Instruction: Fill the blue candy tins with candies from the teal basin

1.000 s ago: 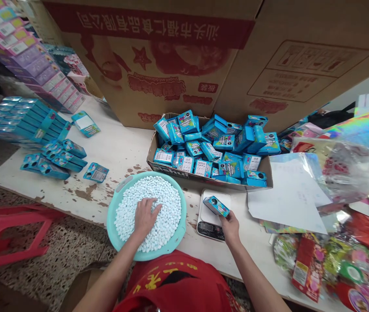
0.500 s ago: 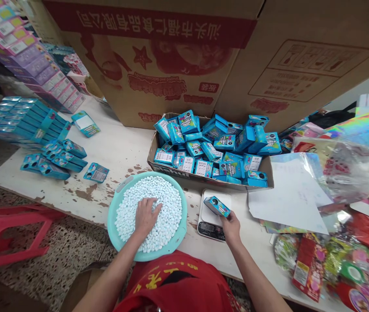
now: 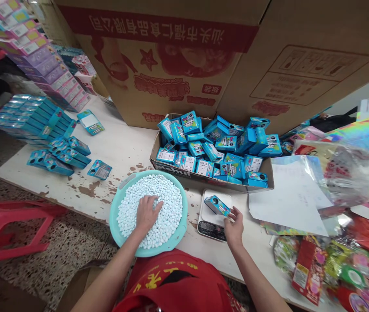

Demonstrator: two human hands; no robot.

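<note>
My left hand (image 3: 147,213) rests on the small white candies (image 3: 166,203) heaped in a mint-green basin (image 3: 114,229). Its thumb and forefinger are apart, while the other fingertips are partly out of sight among the candies. A blue candy box (image 3: 217,205) lies on the white kitchen scale (image 3: 206,212), its round dark opening facing up. Just right of that box, my right hand (image 3: 234,225) has its fingers parted and grips nothing. Behind both hands, a low carton (image 3: 171,169) is filled with many similar blue boxes (image 3: 204,151).
Stacked blue boxes (image 3: 35,117) and a few loose ones stand on the left of the worn white table (image 3: 113,130). A large brown carton (image 3: 178,60) rises behind. White sheets (image 3: 285,190) and plastic packaging (image 3: 347,173) cover the right side. A red stool (image 3: 38,229) stands at left.
My right hand has let go of the blue candy box, which now lies on the scale, and has drawn slightly right. The left hand stays on the candies.
</note>
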